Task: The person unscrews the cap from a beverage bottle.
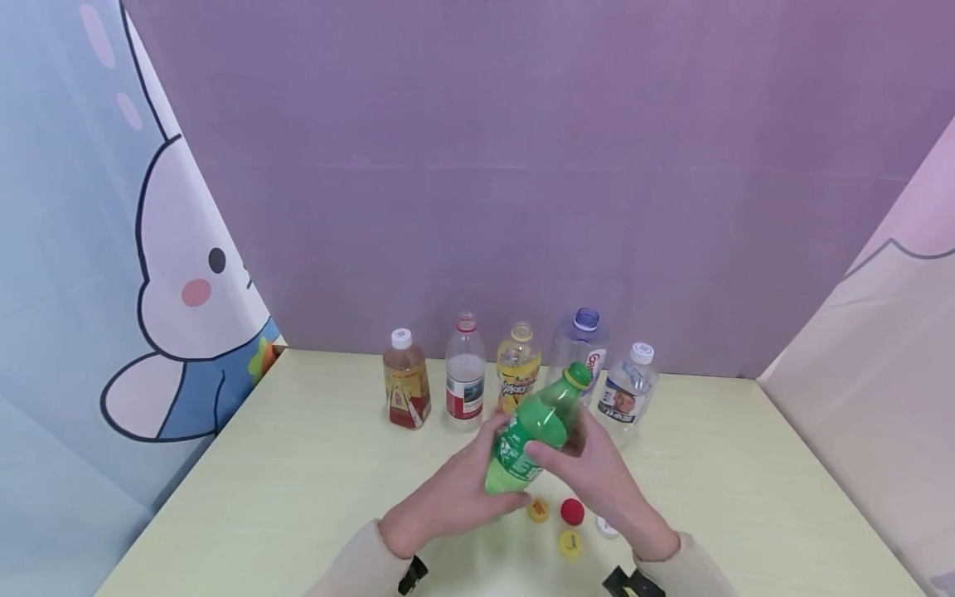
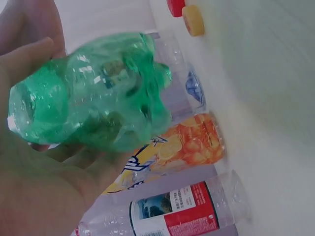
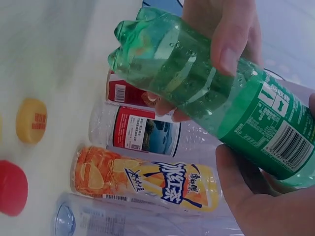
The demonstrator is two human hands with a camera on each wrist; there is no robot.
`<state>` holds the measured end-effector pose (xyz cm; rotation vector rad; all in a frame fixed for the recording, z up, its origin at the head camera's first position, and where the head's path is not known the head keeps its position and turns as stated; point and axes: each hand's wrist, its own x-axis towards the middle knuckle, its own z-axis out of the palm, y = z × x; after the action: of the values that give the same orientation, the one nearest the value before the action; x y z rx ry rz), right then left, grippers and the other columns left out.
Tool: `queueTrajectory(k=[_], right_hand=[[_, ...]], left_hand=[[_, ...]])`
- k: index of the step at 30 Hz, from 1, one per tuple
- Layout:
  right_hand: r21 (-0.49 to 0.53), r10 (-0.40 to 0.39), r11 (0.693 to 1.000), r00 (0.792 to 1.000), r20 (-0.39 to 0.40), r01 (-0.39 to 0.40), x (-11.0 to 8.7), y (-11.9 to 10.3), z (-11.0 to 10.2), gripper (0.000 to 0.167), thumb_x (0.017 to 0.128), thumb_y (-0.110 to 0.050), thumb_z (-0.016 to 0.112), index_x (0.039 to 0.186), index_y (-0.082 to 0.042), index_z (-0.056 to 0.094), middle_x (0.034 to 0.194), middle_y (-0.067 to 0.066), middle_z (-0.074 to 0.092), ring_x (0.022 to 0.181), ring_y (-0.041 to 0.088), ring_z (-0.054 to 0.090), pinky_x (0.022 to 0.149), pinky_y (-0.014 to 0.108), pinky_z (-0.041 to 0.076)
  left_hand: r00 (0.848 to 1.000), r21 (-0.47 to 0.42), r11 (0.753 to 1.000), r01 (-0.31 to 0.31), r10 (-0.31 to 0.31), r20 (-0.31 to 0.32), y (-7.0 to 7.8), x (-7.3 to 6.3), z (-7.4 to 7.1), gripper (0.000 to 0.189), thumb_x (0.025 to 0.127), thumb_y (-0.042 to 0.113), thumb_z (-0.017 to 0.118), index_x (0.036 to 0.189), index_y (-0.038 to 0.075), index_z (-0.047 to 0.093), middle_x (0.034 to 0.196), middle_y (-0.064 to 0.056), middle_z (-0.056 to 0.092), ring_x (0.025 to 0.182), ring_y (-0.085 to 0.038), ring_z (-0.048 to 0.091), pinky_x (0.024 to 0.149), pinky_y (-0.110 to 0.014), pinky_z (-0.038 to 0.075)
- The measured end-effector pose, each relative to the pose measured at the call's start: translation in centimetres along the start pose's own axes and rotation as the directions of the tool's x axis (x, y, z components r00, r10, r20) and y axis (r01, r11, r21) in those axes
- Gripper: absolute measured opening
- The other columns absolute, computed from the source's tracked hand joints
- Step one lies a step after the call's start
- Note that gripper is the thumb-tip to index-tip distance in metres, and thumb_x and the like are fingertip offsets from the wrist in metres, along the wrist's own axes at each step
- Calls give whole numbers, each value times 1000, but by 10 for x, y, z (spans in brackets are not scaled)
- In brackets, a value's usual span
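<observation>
Both hands hold a green soda bottle [image 1: 531,435], tilted above the table with its green cap [image 1: 578,375] pointing up and to the right. My left hand [image 1: 466,489] grips its lower part, thumb and fingers on opposite sides. Around the label and upper body curls my right hand [image 1: 597,464], thumb across the front. In the right wrist view, some liquid shows inside the green bottle [image 3: 182,73], near the label. Its lobed base [image 2: 152,98] faces the table in the left wrist view.
Behind the hands stand an amber drink bottle [image 1: 407,385], a red-necked clear bottle [image 1: 466,385], a yellow-labelled bottle [image 1: 518,369], a large bluish bottle [image 1: 582,342] and a white-capped bottle [image 1: 628,390]. Loose yellow caps [image 1: 570,544], a red cap [image 1: 572,512] and a white cap [image 1: 608,527] lie below.
</observation>
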<state>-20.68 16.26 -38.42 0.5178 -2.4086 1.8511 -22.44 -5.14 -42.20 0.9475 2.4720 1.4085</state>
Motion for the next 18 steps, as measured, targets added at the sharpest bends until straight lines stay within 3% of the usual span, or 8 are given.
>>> queueTrajectory(k=[6,9,11,12,14,18], right_hand=[[-48,-25,999,999,-23,23,-2,1,-9,58,92,-17,75,140,0,47,123,18,65,107,26,66,87,30,57],[-79,-41,996,998,-41,37,-3,0,-17,56,92,-16,75,140,-1,48,123,17,65,108,29,66,89,30,56],[-104,-51,994,997,-56,45,-3,0,-23,55,93,-16,74,140,-2,48,124,17,64,110,30,65,90,29,55],[-115,-57,992,996,-64,50,-4,-1,-26,55,93,-15,73,141,-2,48,124,17,64,111,30,65,90,29,55],[-135,-65,989,995,-78,54,-5,-2,-33,56,94,-16,72,142,-3,47,126,16,63,112,29,64,91,28,54],[-173,-88,982,991,-103,69,-6,-5,-46,56,95,-15,71,144,-5,46,126,15,63,110,21,65,90,27,54]], left_hand=[[999,113,993,31,-29,-17,5,-5,-11,86,90,57,70,158,31,24,140,6,52,125,-14,52,104,-47,48],[996,190,982,3,14,-88,5,-8,-24,76,93,56,67,155,23,38,136,2,55,125,-17,53,104,-46,48],[981,237,971,-35,78,-177,4,-8,-34,66,94,48,69,149,16,48,135,-1,58,123,-18,56,103,-45,49],[966,262,964,-55,117,-230,3,-8,-39,61,94,42,71,145,13,52,132,-2,60,121,-19,58,101,-44,50],[921,303,948,-95,199,-335,0,-7,-49,52,93,29,75,137,7,57,125,-4,63,112,-19,61,95,-41,53],[799,371,923,-103,299,-521,-11,-4,-67,42,89,11,78,125,-2,61,110,-10,64,93,-21,61,77,-36,56]])
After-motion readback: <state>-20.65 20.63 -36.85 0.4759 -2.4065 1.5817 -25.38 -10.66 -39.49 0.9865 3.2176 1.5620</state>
